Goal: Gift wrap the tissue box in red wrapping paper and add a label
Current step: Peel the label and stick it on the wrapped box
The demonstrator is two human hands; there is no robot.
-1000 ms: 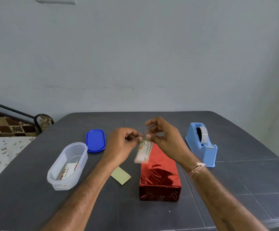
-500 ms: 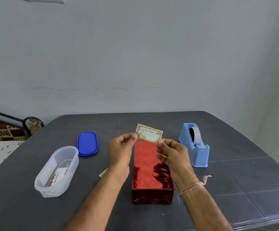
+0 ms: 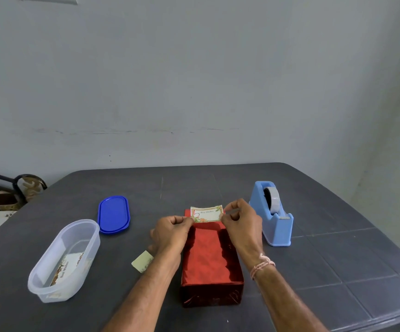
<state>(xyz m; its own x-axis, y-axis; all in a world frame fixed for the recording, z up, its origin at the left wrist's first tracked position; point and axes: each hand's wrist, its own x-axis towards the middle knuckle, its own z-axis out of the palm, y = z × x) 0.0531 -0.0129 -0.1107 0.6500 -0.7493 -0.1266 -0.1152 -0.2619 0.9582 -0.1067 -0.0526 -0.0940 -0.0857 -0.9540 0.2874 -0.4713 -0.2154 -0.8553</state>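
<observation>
From the head camera, a box wrapped in shiny red paper lies lengthwise on the dark grey tabletop, its near end facing the person. At its far end both hands hold a small label with a floral border and printed words, face up, over the top of the box; whether it already touches the paper cannot be told. The left hand pinches the label's left edge between thumb and fingertips, the other fingers curled in. The right hand pinches the right edge the same way, with a thin pink thread around its wrist.

Just beside the right hand stands a light blue tape dispenser with a grey roll in it. Left of the box, partly hidden under the left forearm, a pale yellow-green slip of paper lies flat. Further left sits an open clear plastic container with more printed cards lying inside. Its blue oval lid lies just behind it. A pale wall rises behind the tabletop, and a patterned bed shows at the far left edge.
</observation>
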